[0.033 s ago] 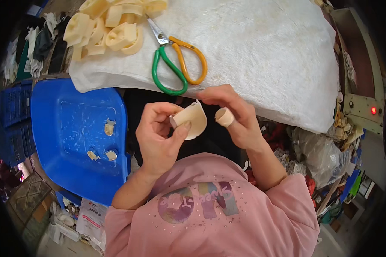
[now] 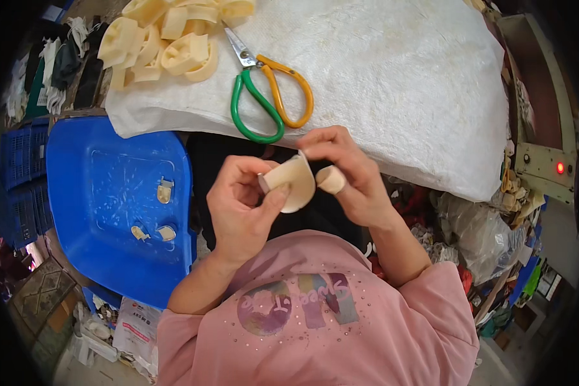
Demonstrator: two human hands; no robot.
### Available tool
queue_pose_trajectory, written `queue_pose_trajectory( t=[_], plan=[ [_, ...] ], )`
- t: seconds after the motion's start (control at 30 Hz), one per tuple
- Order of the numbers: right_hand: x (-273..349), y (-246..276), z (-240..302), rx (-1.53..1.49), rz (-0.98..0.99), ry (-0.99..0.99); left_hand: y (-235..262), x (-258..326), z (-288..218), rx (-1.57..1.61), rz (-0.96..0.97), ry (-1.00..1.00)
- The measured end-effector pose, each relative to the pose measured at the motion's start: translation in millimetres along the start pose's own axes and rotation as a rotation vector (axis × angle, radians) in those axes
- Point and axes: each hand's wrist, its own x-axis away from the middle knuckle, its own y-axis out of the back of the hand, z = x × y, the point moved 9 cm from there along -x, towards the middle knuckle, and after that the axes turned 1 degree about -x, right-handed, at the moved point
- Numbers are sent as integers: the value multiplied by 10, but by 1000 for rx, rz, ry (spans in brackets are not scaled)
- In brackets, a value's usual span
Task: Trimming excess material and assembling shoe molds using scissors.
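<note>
Above my lap, my left hand (image 2: pixel 241 202) grips a cream curved piece (image 2: pixel 294 186), its thumb pressed on the outer side. The piece looks thin-walled and bent like a cup; its exact kind does not show. My right hand (image 2: pixel 357 177) is beside it, forefinger tip at the piece's upper edge and slightly smeared. A cream sleeve-like cover (image 2: pixel 331 180) wraps the right thumb, which stands apart from the fingers. Beyond my hands, scissors (image 2: pixel 260 90) with one green and one orange handle lie on a white woven sack (image 2: pixel 392 83), blades slightly parted.
Several cream ring-shaped parts (image 2: pixel 190 55) are heaped at the sack's far left. A blue plastic basin (image 2: pixel 77 212) on my left holds a few small cream scraps (image 2: pixel 165 192). Clear plastic bags (image 2: pixel 476 231) lie at the right, below a machine panel with a red light (image 2: pixel 560 168).
My right thumb has come closer to the curved piece, and the right fingers have shifted slightly. My left hand keeps its grip; the piece moved a little to the right.
</note>
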Motion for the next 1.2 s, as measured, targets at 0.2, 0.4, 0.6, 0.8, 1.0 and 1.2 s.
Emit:
queue_pose_trajectory(
  t=[0.2,0.4,0.6,0.8,1.0,1.2],
  plan=[
    [-68,-160,152,311,-132,46,11,18,43,103,39,36],
    [-168,-237,-24,114,-59,-123,118,-85,60,158,74,75],
    [-294,-398,187,504,-36,63,176,-110,76,124,136,54],
    [-285,-415,-267,-313,9,-268,251,-127,186,245,142,231],
    [-288,-140,-119,32,-145,-209,373,-143,233,218,59,226],
    [-311,-352,146,386,-35,-89,165,-123,97,227,156,161]
  ],
)
